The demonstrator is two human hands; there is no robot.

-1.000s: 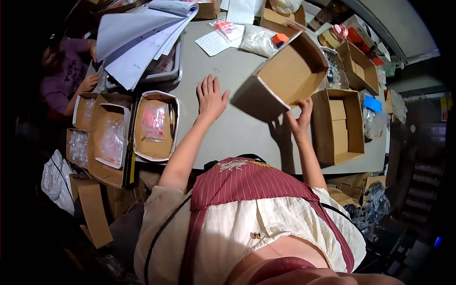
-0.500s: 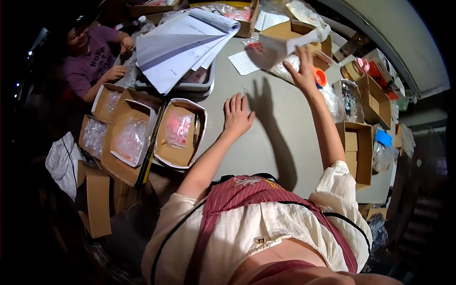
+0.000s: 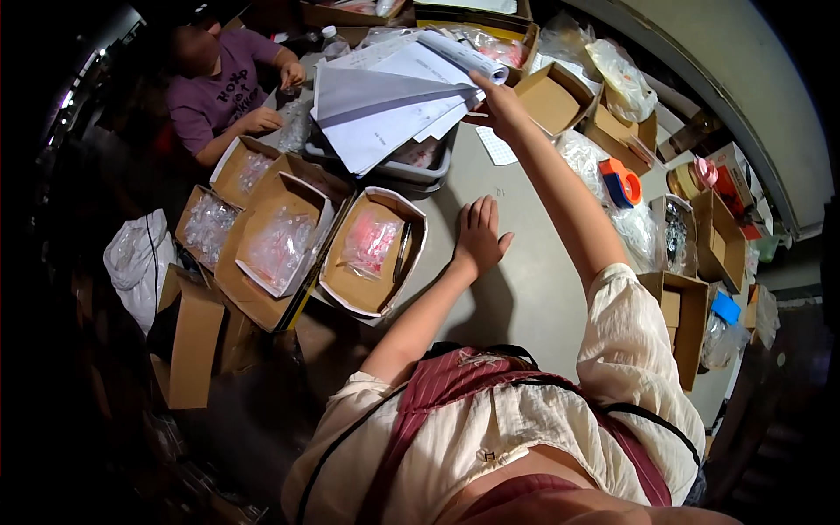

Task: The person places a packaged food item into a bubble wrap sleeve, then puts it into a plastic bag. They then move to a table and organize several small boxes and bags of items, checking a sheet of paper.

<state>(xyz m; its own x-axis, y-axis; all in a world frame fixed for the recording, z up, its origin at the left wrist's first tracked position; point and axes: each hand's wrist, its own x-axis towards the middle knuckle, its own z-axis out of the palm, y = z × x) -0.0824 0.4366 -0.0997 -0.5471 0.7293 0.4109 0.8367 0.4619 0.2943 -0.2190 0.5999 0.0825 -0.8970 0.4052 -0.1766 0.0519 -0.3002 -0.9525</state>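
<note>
papers (image 3: 385, 105) over grey bin (image 3: 445, 162) of bags (image 3: 416, 156), right fingers (image 3: 485, 85) at papers' edge (grip unclear), left fingers (image 3: 478, 215) spread

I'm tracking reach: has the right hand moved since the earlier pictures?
Yes, leftward: judged against the grey bin, the right hand has come much closer and is now at the right edge of the papers.

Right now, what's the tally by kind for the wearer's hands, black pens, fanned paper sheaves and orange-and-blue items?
Hands: 2 (left hand, right hand)
Black pen: 1
Fanned paper sheaf: 1
Orange-and-blue item: 1
Total: 5
</note>
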